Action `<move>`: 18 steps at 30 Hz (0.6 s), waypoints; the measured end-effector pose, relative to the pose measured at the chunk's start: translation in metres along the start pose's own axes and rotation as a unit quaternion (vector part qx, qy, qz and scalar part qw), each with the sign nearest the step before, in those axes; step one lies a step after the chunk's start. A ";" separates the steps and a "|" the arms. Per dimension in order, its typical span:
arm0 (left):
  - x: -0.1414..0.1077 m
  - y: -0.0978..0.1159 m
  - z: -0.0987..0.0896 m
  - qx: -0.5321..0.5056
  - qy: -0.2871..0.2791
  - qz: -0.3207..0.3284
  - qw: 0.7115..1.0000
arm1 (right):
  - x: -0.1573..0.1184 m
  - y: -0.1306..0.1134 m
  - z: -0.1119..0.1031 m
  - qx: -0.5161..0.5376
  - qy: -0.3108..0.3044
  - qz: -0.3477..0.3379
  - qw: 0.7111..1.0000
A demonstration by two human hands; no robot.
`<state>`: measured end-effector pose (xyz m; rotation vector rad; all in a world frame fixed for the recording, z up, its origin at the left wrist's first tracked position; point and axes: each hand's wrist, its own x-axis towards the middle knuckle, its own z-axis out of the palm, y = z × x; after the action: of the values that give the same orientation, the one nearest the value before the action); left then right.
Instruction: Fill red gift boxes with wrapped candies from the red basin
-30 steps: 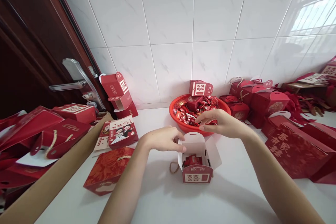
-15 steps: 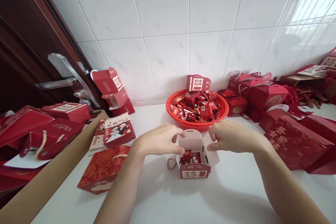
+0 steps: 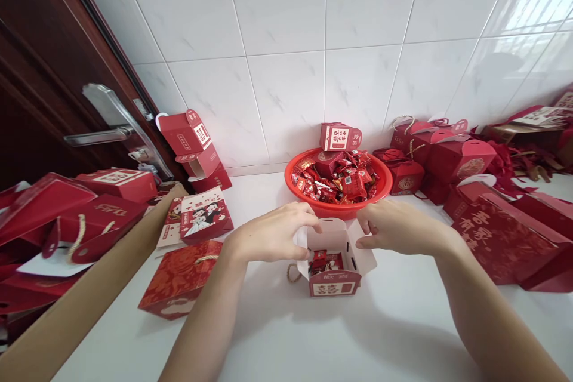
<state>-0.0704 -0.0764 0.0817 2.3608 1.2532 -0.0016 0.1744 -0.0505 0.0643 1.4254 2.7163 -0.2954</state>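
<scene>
A small red and white gift box [image 3: 333, 287] stands on the white table with its top flaps up. Red-wrapped candies [image 3: 323, 262] lie inside it. At its left flap is my left hand [image 3: 275, 233], fingers curved and thumb apart from them, the white flap showing in the gap. On the other side, my right hand [image 3: 398, 230] is at the right flap [image 3: 364, 253], thumb and fingers also apart. Whether the fingertips press on the flaps is hard to see. A twine handle [image 3: 293, 273] sticks out at the box's left.
Behind the box, a red plastic basket [image 3: 338, 210] holds wrapped candies and small boxes. Red gift boxes [image 3: 465, 161] crowd the right side. At left are a patterned red box [image 3: 179, 277], a flat printed box [image 3: 206, 215] and a cardboard carton [image 3: 89, 277] of red boxes.
The box's front panel stands more upright, and its side flaps show more. My left hand has shifted slightly at the left flap. The whole view has tilted a little.
</scene>
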 end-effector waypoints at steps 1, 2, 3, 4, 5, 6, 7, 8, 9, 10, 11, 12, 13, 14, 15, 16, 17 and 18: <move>-0.001 0.000 0.000 0.001 -0.002 -0.004 1.000 | 0.000 0.000 0.000 0.003 0.001 -0.001 1.000; -0.001 0.001 0.000 0.002 -0.002 -0.010 1.000 | 0.000 0.000 0.000 0.005 0.001 0.001 1.000; -0.002 0.001 0.000 0.002 0.003 -0.021 1.000 | -0.001 -0.001 0.000 0.009 0.003 0.004 1.000; -0.003 0.001 0.000 0.002 0.013 -0.035 0.999 | -0.001 -0.003 0.000 0.016 0.007 0.009 1.000; -0.004 0.001 0.001 0.000 0.024 -0.048 0.999 | -0.001 -0.004 -0.001 0.025 0.012 0.014 1.000; -0.004 0.002 0.001 -0.005 0.031 -0.055 0.998 | -0.002 -0.007 -0.001 0.039 0.017 0.017 0.999; -0.003 0.002 0.002 -0.013 0.033 -0.054 0.998 | -0.002 -0.009 -0.002 0.057 0.021 0.013 0.998; -0.003 0.002 0.003 -0.024 0.028 -0.046 0.998 | -0.001 -0.011 -0.002 0.080 0.019 0.001 0.997; -0.002 0.003 0.004 -0.035 0.021 -0.033 0.999 | -0.001 -0.013 -0.003 0.101 0.012 -0.019 0.995; 0.000 0.003 0.005 -0.045 0.013 -0.017 0.999 | 0.000 -0.016 -0.003 0.118 -0.001 -0.045 0.992; 0.002 0.004 0.006 -0.053 0.006 -0.002 0.999 | 0.001 -0.017 -0.002 0.129 -0.019 -0.072 0.989; 0.004 0.003 0.006 -0.057 0.001 0.009 0.998 | 0.002 -0.019 -0.002 0.131 -0.038 -0.095 0.986; 0.006 0.003 0.007 -0.058 -0.004 0.019 0.998 | 0.003 -0.020 -0.001 0.123 -0.057 -0.110 0.985; 0.008 0.002 0.008 -0.057 -0.011 0.026 0.998 | 0.005 -0.020 0.001 0.109 -0.075 -0.120 0.984; 0.010 0.001 0.008 -0.056 -0.020 0.033 0.998 | 0.007 -0.021 0.002 0.095 -0.092 -0.127 0.983; 0.012 -0.001 0.009 -0.055 -0.032 0.037 0.997 | 0.008 -0.021 0.004 0.082 -0.105 -0.133 0.982; 0.013 -0.002 0.009 -0.054 -0.042 0.040 0.997 | 0.010 -0.020 0.005 0.073 -0.115 -0.138 0.981; 0.014 -0.003 0.010 -0.054 -0.049 0.041 0.996 | 0.011 -0.020 0.006 0.069 -0.121 -0.142 0.980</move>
<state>-0.0628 -0.0681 0.0686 2.2884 1.0816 -0.0223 0.1518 -0.0537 0.0592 0.9465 2.7319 -0.6397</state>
